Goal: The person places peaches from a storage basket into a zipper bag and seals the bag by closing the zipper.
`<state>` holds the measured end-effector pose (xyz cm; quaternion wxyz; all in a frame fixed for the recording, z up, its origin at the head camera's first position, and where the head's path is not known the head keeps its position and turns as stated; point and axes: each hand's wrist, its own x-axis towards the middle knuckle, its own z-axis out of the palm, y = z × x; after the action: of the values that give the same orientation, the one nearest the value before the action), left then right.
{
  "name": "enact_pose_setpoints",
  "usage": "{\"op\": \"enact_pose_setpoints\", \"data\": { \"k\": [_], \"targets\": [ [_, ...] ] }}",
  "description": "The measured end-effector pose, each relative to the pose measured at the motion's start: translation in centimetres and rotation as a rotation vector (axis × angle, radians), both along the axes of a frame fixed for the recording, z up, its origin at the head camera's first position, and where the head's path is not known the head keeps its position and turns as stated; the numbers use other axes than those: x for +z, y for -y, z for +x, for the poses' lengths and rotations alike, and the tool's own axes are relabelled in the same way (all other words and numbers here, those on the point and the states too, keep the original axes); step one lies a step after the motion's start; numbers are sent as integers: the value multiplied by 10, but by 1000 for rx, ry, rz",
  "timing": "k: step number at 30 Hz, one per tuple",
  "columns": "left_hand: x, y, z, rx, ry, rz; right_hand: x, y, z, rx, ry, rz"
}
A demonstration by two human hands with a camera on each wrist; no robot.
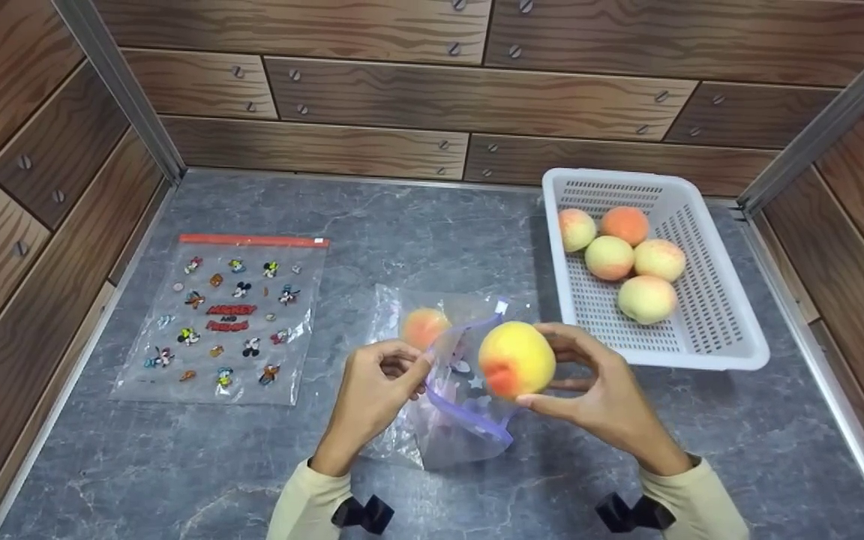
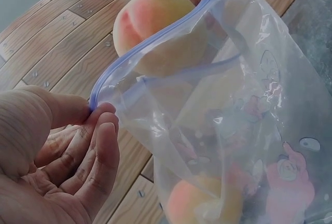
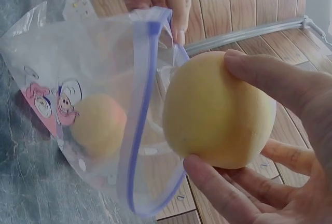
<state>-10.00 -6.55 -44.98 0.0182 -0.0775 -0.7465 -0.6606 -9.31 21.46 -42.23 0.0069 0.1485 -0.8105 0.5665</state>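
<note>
A person's right hand [image 1: 604,390] grips a yellow peach [image 1: 516,358] between thumb and curled fingers at the mouth of a clear zip bag [image 1: 447,390], while the left hand [image 1: 372,390] pinches the bag's purple rim between thumb and fingertips, holding it open above a grey marble-look table [image 1: 177,465]. A second peach [image 1: 423,327] already lies inside the bag.

The head view alone takes in the surroundings: a white basket [image 1: 709,337] at right holding five more peaches [image 1: 634,262], and a flat cartoon-printed bag with a red seal [image 1: 229,319] lying well apart at left.

The right wrist view shows the held peach [image 3: 218,112] touching the zip strip, with cartoon figures printed on the bag [image 3: 72,84] and the peach inside [image 3: 98,124] resting low.

The left wrist view shows the pinch up close, the fingertips [image 2: 101,117] on the rim's corner and the held peach [image 2: 155,22] partly past the near edge of the opening.
</note>
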Motion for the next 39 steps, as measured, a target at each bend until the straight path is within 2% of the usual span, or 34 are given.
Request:
{"op": "enact_pose_setpoints", "data": {
  "k": [16, 20, 26, 29, 33, 39],
  "targets": [
    [0, 2, -1, -35, -15, 11, -3, 3, 1, 70, 76, 44],
    [0, 2, -2, -54, -26, 4, -1, 2, 0, 65, 59, -12],
    [0, 1, -1, -57, -29, 3, 2, -1, -2, 31, -16, -86],
    [1, 0, -2, -53, -32, 4, 8, -5, -4, -10, -62, -118],
    [2, -1, -1, -43, -29, 20, 21, -17, -12, -115, -103, -142],
    [5, -5, -4, -42, -27, 42, 44, -53, -38, -295, -120, -108]
  ]
}}
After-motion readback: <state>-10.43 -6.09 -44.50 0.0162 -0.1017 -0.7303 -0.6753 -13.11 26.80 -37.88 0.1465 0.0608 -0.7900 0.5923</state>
